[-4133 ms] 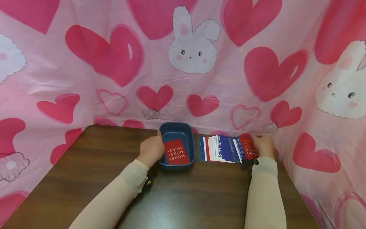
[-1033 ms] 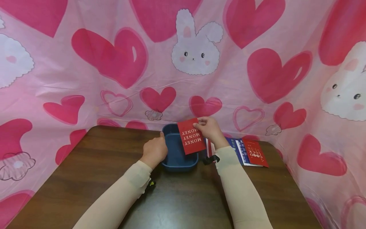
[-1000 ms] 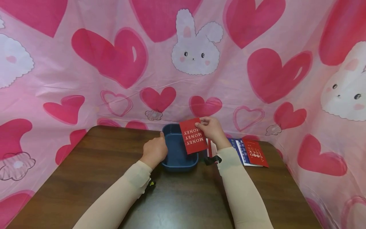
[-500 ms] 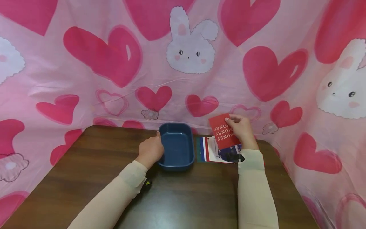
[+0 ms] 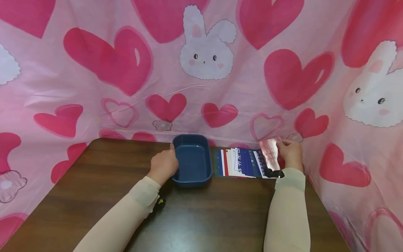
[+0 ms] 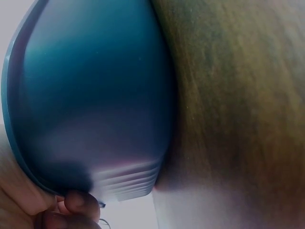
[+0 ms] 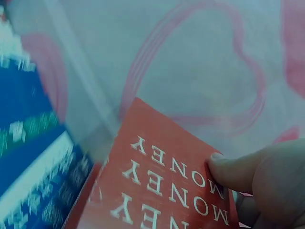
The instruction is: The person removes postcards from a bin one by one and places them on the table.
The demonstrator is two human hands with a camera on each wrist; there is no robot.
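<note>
My left hand (image 5: 163, 165) grips the left rim of a dark blue rectangular tray (image 5: 192, 178); in the left wrist view its curled fingers (image 6: 82, 204) lie at the rim of the tray's outer wall. Between thumb and fingers, my right hand (image 5: 291, 154) pinches a red card (image 7: 157, 167) printed MONEY in white letters. In the head view this card catches a bright glare at the right end of a fanned row of cards (image 5: 247, 162). The right wrist view shows it tilted, close over the row's end, covering most of another red card there.
The row of overlapping blue, white, red and green cards lies right of the tray on a brown wooden table (image 5: 195, 217). A pink curtain (image 5: 176, 84) with hearts and rabbits hangs along the table's back edge and right side.
The MONEY card was in the tray at first. My right hand picked it up and carried it right to the end of the card row. My left hand stayed at the tray's rim.
</note>
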